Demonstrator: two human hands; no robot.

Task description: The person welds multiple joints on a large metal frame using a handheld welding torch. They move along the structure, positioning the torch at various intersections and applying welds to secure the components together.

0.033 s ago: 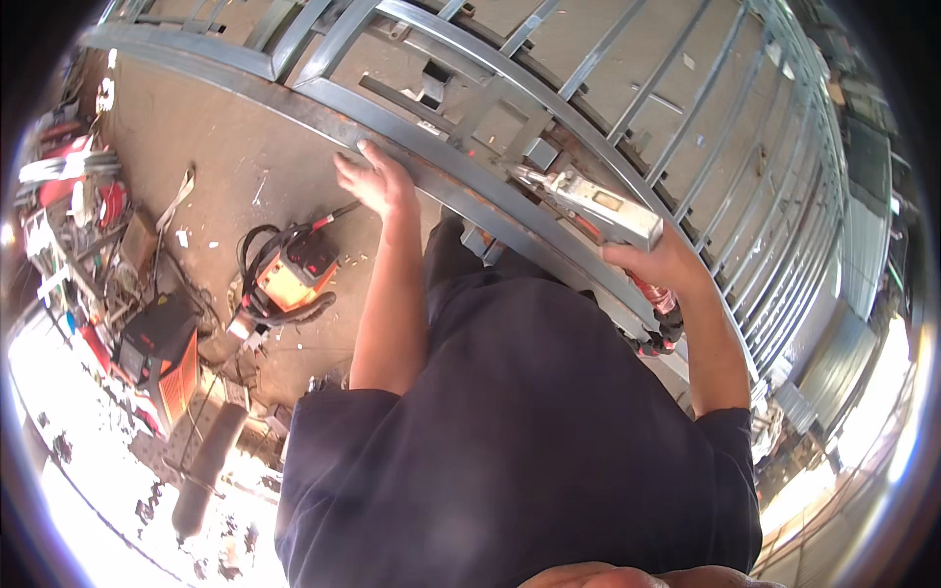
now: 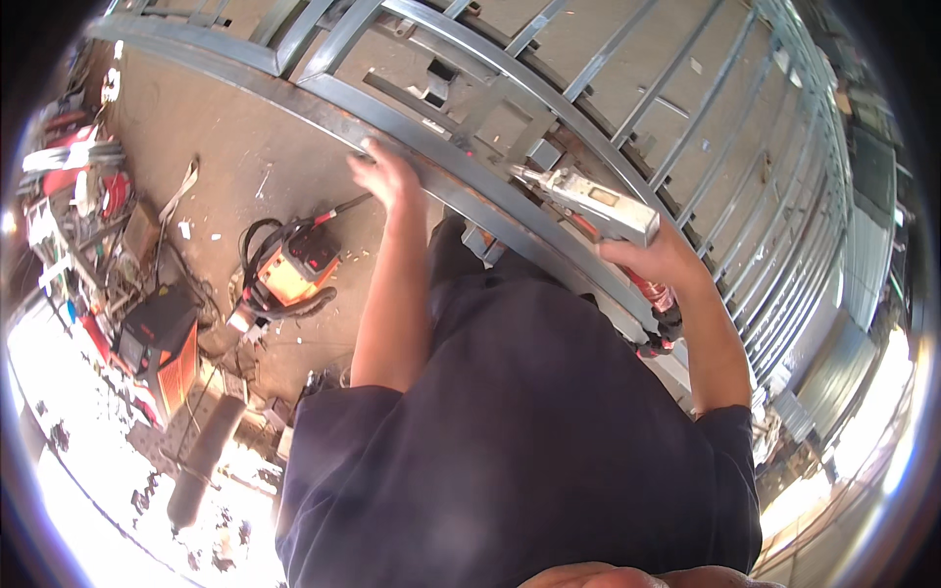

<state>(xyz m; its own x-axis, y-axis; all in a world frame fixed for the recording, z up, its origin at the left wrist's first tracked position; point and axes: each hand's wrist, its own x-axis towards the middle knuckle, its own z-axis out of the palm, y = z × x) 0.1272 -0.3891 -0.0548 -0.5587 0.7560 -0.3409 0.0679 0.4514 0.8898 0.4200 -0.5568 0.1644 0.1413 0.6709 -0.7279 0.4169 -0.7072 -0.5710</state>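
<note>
In my right hand is a white, box-bodied welding gun with a metal nozzle; my fingers wrap its handle, largely hidden beneath. A red-and-black sleeved cable hangs from it. The nozzle points left over a steel frame of grey square tubing, and a small red light spot shows on the near tube. My left hand is at that tube's near edge, fingers apart and holding nothing. Whether its fingertips touch the steel I cannot tell.
Beyond the near tube, a curved row of metal bars runs to the right. An orange-and-black machine with coiled cable stands on the floor at left. Another orange-and-black box sits farther left, beside piled tools and scrap. Loose steel pieces lie inside the frame.
My left hand has slid slightly right along the tube's edge. The welding gun stays in my right hand, almost in the same place.
</note>
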